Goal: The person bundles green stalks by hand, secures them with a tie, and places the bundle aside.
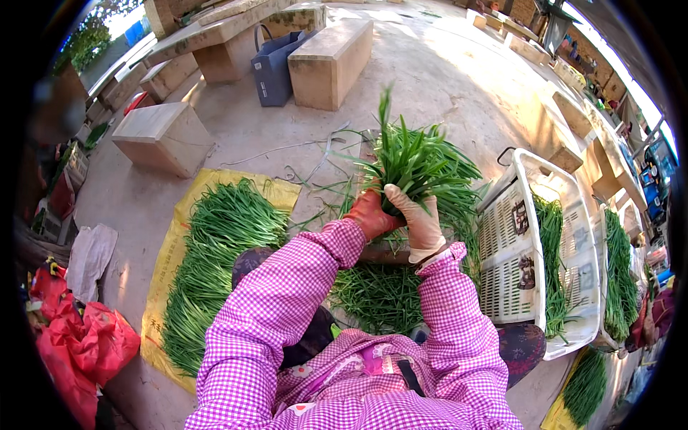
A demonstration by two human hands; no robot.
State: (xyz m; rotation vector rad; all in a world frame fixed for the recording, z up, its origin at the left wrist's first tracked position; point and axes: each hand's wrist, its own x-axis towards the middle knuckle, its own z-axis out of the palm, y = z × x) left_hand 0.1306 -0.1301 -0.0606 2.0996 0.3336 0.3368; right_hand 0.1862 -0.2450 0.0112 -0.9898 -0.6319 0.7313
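My left hand [372, 215], in an orange-red glove, grips a bunch of long green leaves that look like Chinese chives [411, 161]. Against the same bunch, from the right, closes my right hand [418, 220] in a pale thin glove, its thumb pointing up along the leaves. The leaf tips stand upward and fan away from me; the lower end of the bunch is mostly hidden by my hands. More loose leaves [381, 295] lie beneath my forearms, between my knees. To my left, a thick row of laid-out chives [226, 258] covers much of a yellow woven sack [166, 269].
At my right stands a white plastic crate [510, 258] with chives inside, and another filled crate [618, 274] is beyond it. Red plastic bags [86, 344] lie at far left. Stone benches [161, 134] and a dark blue bag [275, 70] stand ahead.
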